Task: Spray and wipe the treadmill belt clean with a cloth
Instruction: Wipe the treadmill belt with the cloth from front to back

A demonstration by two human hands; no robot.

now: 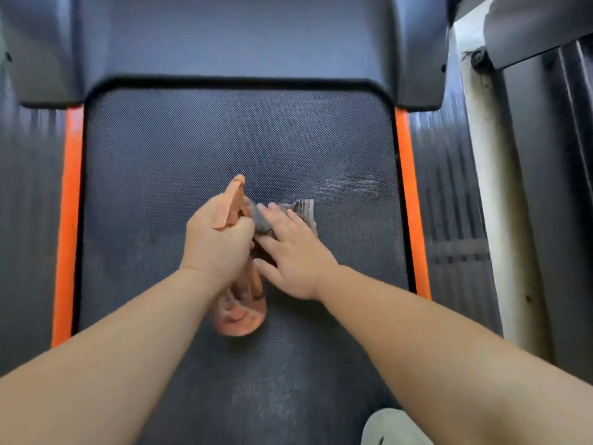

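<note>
The dark textured treadmill belt (192, 149) fills the middle of the view. My left hand (218, 242) grips an orange spray bottle (240, 313) by its neck, nozzle pointing away from me, over the belt's centre. My right hand (295, 255) lies flat, fingers spread, pressing a grey striped cloth (301, 208) onto the belt just right of the bottle. A pale wet streak (353, 184) marks the belt beyond the cloth, towards the right edge. Another faint smear (269, 399) shows on the near part of the belt.
Orange side strips (69, 203) (410, 203) border the belt, with dark ribbed foot rails (29, 203) outside them. The grey motor cover (231, 40) closes the far end. A white frame post (491, 187) and another machine stand at right. A pale shoe tip (391, 428) shows near the bottom.
</note>
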